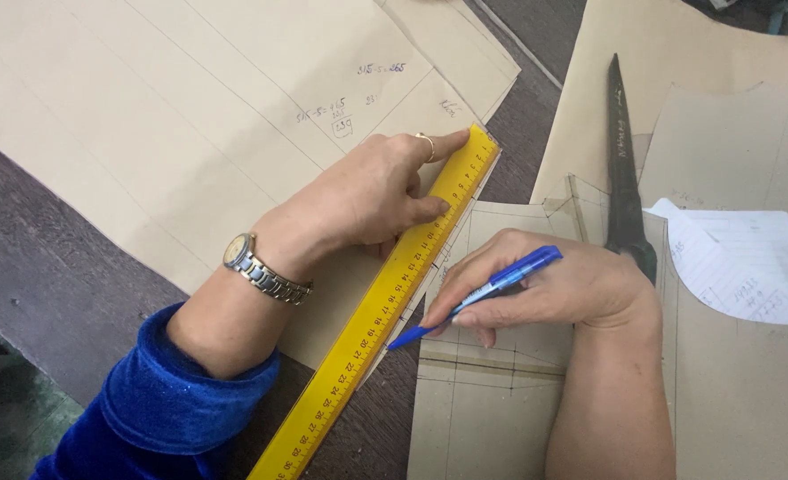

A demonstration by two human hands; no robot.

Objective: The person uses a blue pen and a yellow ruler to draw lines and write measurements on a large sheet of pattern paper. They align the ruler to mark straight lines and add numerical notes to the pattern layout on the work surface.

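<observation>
My left hand (pixel 372 191), with a ring and a wristwatch, presses flat on a long yellow ruler (pixel 385 307) that lies diagonally over brown pattern paper (pixel 190 116). My right hand (pixel 545 289) grips a blue pen (pixel 478 293), its tip down at the ruler's right edge on a smaller brown pattern piece (pixel 492 418) marked with drawn lines.
Large black scissors (pixel 625 169) lie just beyond my right hand on more brown paper (pixel 732 142). A white lined note sheet (pixel 745 262) lies at the right. Dark table surface (pixel 47 276) shows at the left and between the sheets.
</observation>
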